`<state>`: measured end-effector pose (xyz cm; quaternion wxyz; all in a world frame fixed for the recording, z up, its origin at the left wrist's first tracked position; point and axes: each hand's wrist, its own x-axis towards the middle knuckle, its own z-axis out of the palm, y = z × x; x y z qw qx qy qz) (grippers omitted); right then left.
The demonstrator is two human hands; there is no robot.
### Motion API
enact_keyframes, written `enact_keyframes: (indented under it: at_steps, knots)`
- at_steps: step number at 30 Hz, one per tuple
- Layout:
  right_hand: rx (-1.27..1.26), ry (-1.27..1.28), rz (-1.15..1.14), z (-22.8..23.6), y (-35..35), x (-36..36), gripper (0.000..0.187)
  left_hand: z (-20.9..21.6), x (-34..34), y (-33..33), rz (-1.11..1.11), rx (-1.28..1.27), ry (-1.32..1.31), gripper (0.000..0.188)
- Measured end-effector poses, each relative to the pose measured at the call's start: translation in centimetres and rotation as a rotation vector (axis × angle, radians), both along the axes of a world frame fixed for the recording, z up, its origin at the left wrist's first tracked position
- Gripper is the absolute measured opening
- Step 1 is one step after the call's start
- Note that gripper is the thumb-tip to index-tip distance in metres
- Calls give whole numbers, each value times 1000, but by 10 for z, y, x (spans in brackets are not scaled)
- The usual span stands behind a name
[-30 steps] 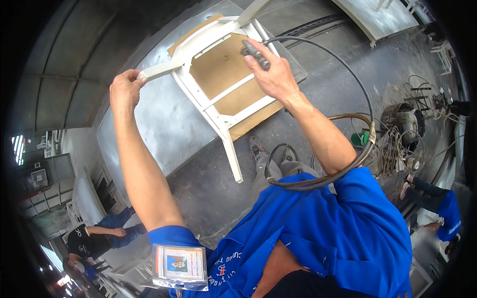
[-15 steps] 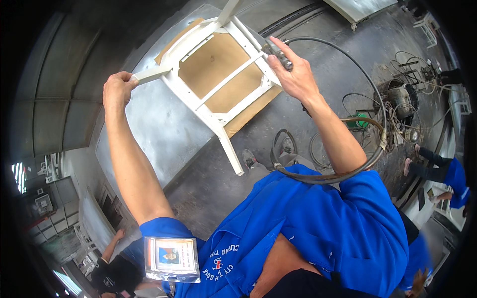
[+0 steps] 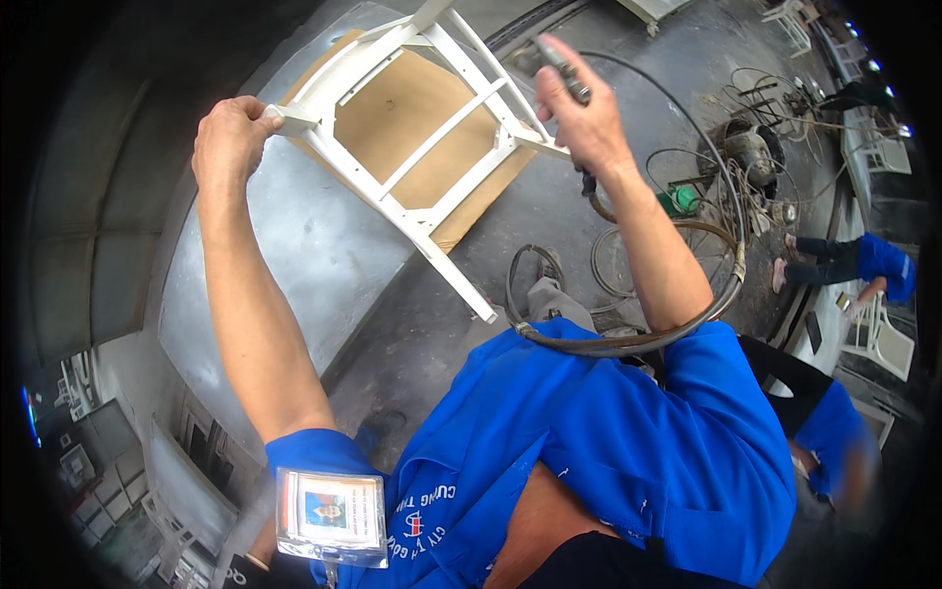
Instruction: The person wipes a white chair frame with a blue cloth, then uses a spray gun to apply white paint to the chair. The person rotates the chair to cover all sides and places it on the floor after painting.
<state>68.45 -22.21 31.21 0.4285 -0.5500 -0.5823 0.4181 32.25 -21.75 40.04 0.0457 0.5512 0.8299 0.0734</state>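
Observation:
A white wooden chair frame (image 3: 444,135) lies with its legs sticking out, over a brown board (image 3: 407,113). My left hand (image 3: 228,145) is closed round the end of one leg at the frame's left corner. Off the frame's right side, my right hand (image 3: 592,128) grips a metal spray gun (image 3: 566,73), its index finger stretched along it. Part of the gun's body is hidden by the palm. A dark hose (image 3: 702,123) arcs away from it, and hose also loops across my right arm.
The board rests on a grey metal-topped table (image 3: 275,265). Tangled hoses and a round machine (image 3: 751,157) stand at right, near a green container (image 3: 679,201). Farther right, a person in blue (image 3: 885,260) bends near a white chair (image 3: 880,339).
The frame has shifted slightly, its near leg reaching a little farther right and its left corner closer to the left hand. My right hand has moved right, slightly away from the frame, with the spray gun.

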Motion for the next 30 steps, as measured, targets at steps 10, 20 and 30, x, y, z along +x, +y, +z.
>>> enact_keyframes:
  at_steps: [10, 20, 30]
  knots:
    - [86, -355, -72, -12, -53, 23, 56, -2, -3, -5, -56, 23, 9, 25]
    - [4, -256, -79, -45, -44, -11, 56, 4, 4, -8, -94, 28, 75, 22]
    - [193, -214, -49, -41, 7, -52, 58, 4, 4, -13, -97, 25, 78, 24]
